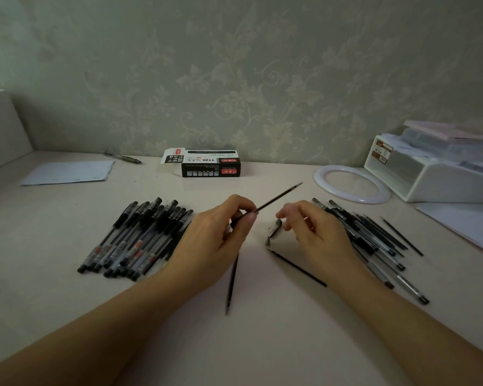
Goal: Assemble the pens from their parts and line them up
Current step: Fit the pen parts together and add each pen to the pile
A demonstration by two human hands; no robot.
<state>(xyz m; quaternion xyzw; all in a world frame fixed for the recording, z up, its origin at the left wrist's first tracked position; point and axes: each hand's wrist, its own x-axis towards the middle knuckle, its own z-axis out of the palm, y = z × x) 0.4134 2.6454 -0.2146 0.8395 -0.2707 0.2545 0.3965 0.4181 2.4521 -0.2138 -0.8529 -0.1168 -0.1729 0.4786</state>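
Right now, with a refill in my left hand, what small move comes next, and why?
Probably pick up the pen cap lying by your right hand: the left hand pinches the refill, the right holds nothing, though a barrel from the loose pile may come first.

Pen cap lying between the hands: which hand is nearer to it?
Right. The right hand has its fingertips almost at the pen cap, just right of it. The left hand sits farther left, pinching a refill.
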